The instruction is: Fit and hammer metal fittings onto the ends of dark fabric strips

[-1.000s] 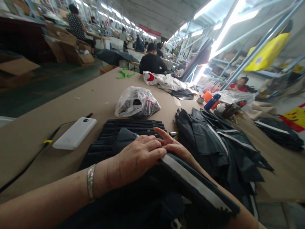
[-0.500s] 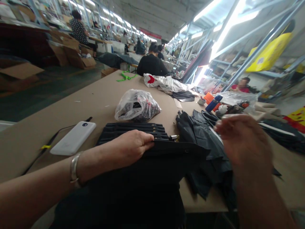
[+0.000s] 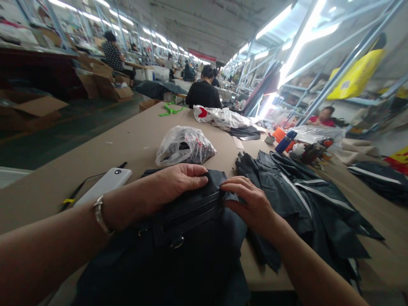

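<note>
Dark fabric with a zipper and metal rings (image 3: 191, 212) lies bunched at the near table edge. My left hand (image 3: 181, 182), with a silver bangle at its wrist, pinches the fabric's upper edge between thumb and fingers. Close to its right, my right hand (image 3: 248, 199) grips the fabric's right corner. Behind the hands sits a clear plastic bag (image 3: 186, 146) with dark contents. A white phone (image 3: 105, 185) with a black cord (image 3: 84, 182) rests left of my left forearm. Dark pieces with light stripes (image 3: 287, 191) are piled on the right.
The brown table (image 3: 127, 140) also bears white plastic wrapping (image 3: 219, 117), green ribbon (image 3: 170, 109), a blue bottle (image 3: 286, 141) and a small cup (image 3: 270, 139). Other people sit farther back; cardboard boxes (image 3: 30, 108) stand on the floor at left.
My right hand has come in from the right and taken hold of the fabric. The fabric is folded over, showing its zipper and rings; the stacked black strips are now mostly covered.
</note>
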Tool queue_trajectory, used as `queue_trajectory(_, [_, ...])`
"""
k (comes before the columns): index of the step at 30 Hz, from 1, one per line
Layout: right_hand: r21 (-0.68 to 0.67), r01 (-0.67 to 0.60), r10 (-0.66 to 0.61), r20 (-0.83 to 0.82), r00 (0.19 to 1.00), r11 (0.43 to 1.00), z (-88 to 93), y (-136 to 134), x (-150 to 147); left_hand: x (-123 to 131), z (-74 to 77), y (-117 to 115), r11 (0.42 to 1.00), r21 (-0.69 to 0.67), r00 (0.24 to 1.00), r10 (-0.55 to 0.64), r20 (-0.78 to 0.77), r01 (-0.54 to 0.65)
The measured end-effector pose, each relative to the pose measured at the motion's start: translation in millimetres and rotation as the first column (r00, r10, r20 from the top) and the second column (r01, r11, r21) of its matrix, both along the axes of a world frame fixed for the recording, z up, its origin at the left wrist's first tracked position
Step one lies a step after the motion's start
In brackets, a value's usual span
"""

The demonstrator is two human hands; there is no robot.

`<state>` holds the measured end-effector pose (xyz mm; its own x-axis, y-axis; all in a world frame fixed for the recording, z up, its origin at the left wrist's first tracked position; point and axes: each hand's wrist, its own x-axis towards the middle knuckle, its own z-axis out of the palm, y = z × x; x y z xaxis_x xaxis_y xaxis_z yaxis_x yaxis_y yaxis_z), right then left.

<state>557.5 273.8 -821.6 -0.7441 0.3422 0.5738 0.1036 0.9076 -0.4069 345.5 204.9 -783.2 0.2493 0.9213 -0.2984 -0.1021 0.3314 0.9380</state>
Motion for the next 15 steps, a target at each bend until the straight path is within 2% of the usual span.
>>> queue_trajectory(2, [-0.06,-0.012,0.008,-0.058,0.998,0.998,0.6,-2,-2,-2,4.7,-2,1.0,-0.013,1.0,0.017,0.005,-0.017])
queue_trajectory(4, [-0.078,-0.023,0.019,-0.049,0.999,0.997,3.0,-6,-6,-3,6.5,-3,1.0,0.013,0.999,-0.018,-0.035,0.019])
queue_trajectory(6, [-0.071,-0.037,0.038,0.011,0.999,0.997,9.2,-8,-9,-4,7.6,-3,0.995,0.088,0.99,-0.044,-0.134,0.056])
queue_trajectory(8, [-0.02,-0.027,0.029,0.076,0.997,0.999,20.9,-8,-9,-7,11.7,-5,0.969,0.227,0.948,-0.023,-0.318,0.1])
queue_trajectory(9, [0.03,-0.01,0.007,0.105,0.994,0.999,28.8,-6,-8,-8,15.8,-7,0.934,0.338,0.899,0.044,-0.436,0.119])
queue_trajectory(10, [0.094,0.014,-0.027,0.135,0.99,0.995,37.9,-4,-7,-10,21.4,-10,0.871,0.47,0.822,0.16,-0.546,0.143])
queue_trajectory(12, [0.233,0.076,-0.121,0.187,0.975,0.97,57.5,-1,-4,-11,35.5,-17,0.692,0.675,0.601,0.433,-0.672,0.256])
queue_trajectory(13, [0.295,0.109,-0.173,0.201,0.964,0.949,67.1,-1,-3,-11,43.0,-21,0.619,0.715,0.492,0.535,-0.687,0.326])
queue_trajectory(14, [0.349,0.141,-0.222,0.205,0.953,0.927,76.0,-3,-3,-9,50.1,-26,0.581,0.72,0.41,0.592,-0.694,0.38])
queue_trajectory(15, [0.392,0.173,-0.265,0.196,0.944,0.904,83.9,-6,-4,-7,56.2,-31,0.582,0.705,0.367,0.603,-0.709,0.406])
